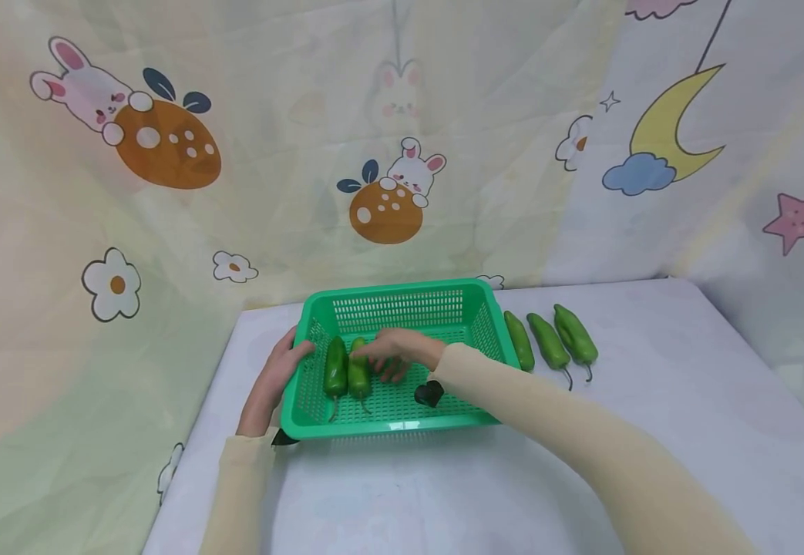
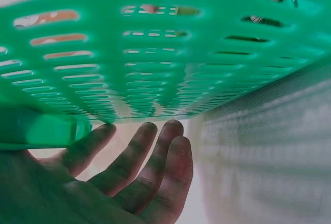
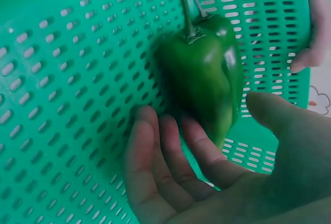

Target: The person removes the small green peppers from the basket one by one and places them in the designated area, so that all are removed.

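Note:
A green plastic basket (image 1: 402, 423) with slotted walls stands on the table. At its left rim is my left hand (image 1: 280, 374), the thumb over the edge and the fingers (image 2: 173, 167) along the outside of the wall. Two green peppers lie side by side in the left part of the basket: one pepper (image 1: 335, 368) nearer the left wall, the other pepper (image 1: 358, 370) just right of it. My right hand (image 1: 398, 348) is inside the basket at the right-hand pepper. In the right wrist view its thumb and fingers (image 3: 201, 144) are spread around the pepper's lower end, loosely bent.
Right of the basket, on the white-covered table (image 1: 651, 401), lie three more green peppers: one pepper (image 1: 519, 341) close by the basket wall, a middle pepper (image 1: 548, 340) and an outer pepper (image 1: 574, 334). A printed cloth (image 1: 290, 154) with cartoon rabbits hangs behind.

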`<act>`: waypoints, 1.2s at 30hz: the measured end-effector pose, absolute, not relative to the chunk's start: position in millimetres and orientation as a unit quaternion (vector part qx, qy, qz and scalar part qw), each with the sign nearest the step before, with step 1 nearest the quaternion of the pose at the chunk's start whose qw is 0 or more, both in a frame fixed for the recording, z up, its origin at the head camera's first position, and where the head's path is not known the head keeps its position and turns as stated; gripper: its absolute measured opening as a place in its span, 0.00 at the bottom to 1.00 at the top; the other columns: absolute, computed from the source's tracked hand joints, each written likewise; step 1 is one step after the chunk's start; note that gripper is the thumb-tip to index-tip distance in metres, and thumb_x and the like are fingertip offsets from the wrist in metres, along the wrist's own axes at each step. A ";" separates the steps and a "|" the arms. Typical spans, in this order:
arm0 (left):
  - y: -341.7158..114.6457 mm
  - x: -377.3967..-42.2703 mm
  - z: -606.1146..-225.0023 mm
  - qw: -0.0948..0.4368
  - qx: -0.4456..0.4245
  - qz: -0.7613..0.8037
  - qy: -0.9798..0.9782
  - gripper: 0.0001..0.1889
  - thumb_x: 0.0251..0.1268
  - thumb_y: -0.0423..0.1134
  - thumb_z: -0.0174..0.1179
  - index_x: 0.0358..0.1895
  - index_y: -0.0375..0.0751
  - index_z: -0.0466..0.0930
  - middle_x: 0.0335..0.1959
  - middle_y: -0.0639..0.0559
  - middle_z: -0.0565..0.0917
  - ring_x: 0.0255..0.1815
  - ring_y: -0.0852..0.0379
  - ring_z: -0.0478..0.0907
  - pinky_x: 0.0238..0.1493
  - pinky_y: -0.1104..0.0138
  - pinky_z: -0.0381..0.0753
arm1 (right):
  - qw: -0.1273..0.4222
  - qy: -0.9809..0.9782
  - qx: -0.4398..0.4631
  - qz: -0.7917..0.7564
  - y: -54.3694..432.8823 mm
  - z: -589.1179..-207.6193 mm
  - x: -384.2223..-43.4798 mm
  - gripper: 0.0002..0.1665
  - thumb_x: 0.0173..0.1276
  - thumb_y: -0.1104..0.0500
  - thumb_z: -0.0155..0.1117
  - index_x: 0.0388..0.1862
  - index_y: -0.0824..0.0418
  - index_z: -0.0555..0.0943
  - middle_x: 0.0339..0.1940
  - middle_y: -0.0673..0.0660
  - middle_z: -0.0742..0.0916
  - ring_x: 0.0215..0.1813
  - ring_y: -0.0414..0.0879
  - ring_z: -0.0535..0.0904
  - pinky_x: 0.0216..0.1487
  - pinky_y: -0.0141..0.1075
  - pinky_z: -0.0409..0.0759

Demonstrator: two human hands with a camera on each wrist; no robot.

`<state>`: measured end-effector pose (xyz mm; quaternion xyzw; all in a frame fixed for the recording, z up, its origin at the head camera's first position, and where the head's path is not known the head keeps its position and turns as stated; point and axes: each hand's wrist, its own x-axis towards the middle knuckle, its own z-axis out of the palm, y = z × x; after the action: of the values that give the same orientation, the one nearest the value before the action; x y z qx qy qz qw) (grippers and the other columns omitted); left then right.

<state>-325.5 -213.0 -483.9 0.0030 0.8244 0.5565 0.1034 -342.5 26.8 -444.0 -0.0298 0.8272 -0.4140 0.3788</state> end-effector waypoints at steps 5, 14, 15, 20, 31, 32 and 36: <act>-212.7 -324.6 -481.6 0.103 0.008 0.559 0.823 0.34 0.73 0.42 0.47 0.81 0.50 0.52 0.68 0.34 0.72 0.54 0.44 0.80 0.47 0.60 0.84 | 0.352 0.856 -0.025 -0.378 18.1 -444.9 -342.8 0.32 0.70 0.39 0.61 0.53 0.67 0.78 0.51 0.65 0.84 0.50 0.60 0.86 0.53 0.50 0.84; -209.3 -316.2 -468.0 0.112 0.014 0.566 0.817 0.34 0.73 0.40 0.46 0.80 0.45 0.52 0.69 0.31 0.71 0.60 0.36 0.77 0.53 0.55 0.83 | 0.345 0.877 -0.003 -0.335 3.4 -448.5 -348.6 0.30 0.66 0.38 0.65 0.44 0.64 0.77 0.42 0.64 0.84 0.44 0.59 0.86 0.50 0.49 0.85; -207.7 -314.0 -463.6 0.115 0.014 0.566 0.816 0.34 0.73 0.40 0.46 0.80 0.44 0.52 0.69 0.31 0.71 0.60 0.35 0.77 0.53 0.55 0.83 | 0.345 0.878 -0.003 -0.332 2.7 -448.9 -348.6 0.29 0.67 0.38 0.66 0.43 0.64 0.77 0.41 0.64 0.84 0.44 0.58 0.86 0.49 0.49 0.85; -203.3 -306.7 -450.5 0.126 0.014 0.568 0.813 0.34 0.73 0.38 0.46 0.80 0.41 0.51 0.69 0.30 0.70 0.62 0.33 0.75 0.56 0.52 0.82 | 0.341 0.882 -0.010 -0.325 2.6 -450.5 -349.4 0.27 0.68 0.40 0.64 0.44 0.64 0.77 0.38 0.62 0.84 0.41 0.57 0.86 0.46 0.48 0.86; -202.9 -306.9 -452.7 0.123 0.010 0.566 0.815 0.34 0.73 0.38 0.46 0.80 0.42 0.52 0.69 0.30 0.70 0.61 0.33 0.76 0.55 0.51 0.82 | 0.346 0.881 -0.018 -0.322 6.1 -450.5 -349.9 0.32 0.68 0.40 0.64 0.53 0.66 0.76 0.38 0.62 0.84 0.43 0.58 0.86 0.50 0.48 0.85; -202.8 -306.9 -452.7 0.122 0.009 0.566 0.815 0.34 0.73 0.38 0.46 0.80 0.42 0.52 0.69 0.30 0.70 0.61 0.33 0.76 0.55 0.51 0.82 | 0.347 0.881 -0.019 -0.321 6.3 -450.1 -349.8 0.32 0.68 0.39 0.64 0.52 0.66 0.76 0.39 0.62 0.84 0.43 0.58 0.86 0.50 0.48 0.85; -202.5 -306.7 -452.5 0.123 0.009 0.569 0.813 0.33 0.73 0.38 0.46 0.80 0.41 0.52 0.68 0.30 0.70 0.61 0.33 0.76 0.55 0.52 0.82 | 0.348 0.880 -0.019 -0.323 7.4 -448.8 -349.5 0.30 0.67 0.39 0.64 0.51 0.65 0.76 0.40 0.62 0.84 0.44 0.58 0.86 0.51 0.48 0.85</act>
<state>-306.7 -202.5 -452.5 0.0088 0.8128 0.5693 0.1230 -349.5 7.4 -448.8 -0.0190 0.8797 -0.3232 0.3485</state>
